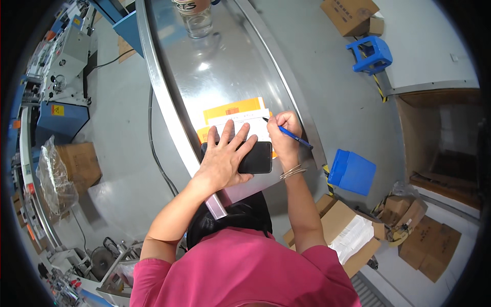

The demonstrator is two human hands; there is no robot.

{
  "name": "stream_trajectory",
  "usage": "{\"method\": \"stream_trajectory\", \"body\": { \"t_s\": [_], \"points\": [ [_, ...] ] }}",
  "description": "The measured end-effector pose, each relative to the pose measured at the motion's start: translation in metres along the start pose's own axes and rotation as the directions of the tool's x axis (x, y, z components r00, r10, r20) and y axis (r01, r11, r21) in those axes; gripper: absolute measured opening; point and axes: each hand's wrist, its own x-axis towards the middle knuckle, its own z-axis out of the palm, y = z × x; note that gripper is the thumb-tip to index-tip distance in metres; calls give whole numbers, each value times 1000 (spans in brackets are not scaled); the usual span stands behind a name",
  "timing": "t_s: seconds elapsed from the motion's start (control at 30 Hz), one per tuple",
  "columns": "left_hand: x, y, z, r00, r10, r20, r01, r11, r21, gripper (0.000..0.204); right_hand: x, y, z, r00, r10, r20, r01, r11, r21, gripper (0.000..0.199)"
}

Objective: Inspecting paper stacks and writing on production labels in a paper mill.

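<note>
My right hand [284, 134] is closed around a blue pen [296, 138], its tip on the white paper [260, 130] near the paper's upper right. With fingers spread, my left hand [225, 156] lies flat over the paper and a black smartphone [258, 158]. The phone rests across the lower part of the paper, partly hidden by that hand. Beneath the paper are orange and white printed sheets [220, 112], showing above it and at its left. All of this lies on the near end of a shiny metal table [230, 66].
A clear cup [198, 25] of liquid stands at the table's far end, between raised metal rims. To the right are a blue stool [372, 55], a blue bin [352, 172] and an open cardboard box [340, 225]. Machinery [64, 77] lines the left; a black cable [152, 138] crosses the floor.
</note>
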Motion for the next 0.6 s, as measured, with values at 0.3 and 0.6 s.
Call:
{"method": "stream_trajectory", "body": {
  "t_s": [0.3, 0.6],
  "points": [
    [2, -2, 0, 1000, -2, 5, 2, 1000, -6, 94, 4, 1, 0, 1000, -19, 23, 22, 995, -99, 23],
    [3, -3, 5, 1000, 5, -9, -5, 1000, 27, 95, -1, -23, 1, 997, -56, 55, 42, 974, 224, 21]
  ]
}}
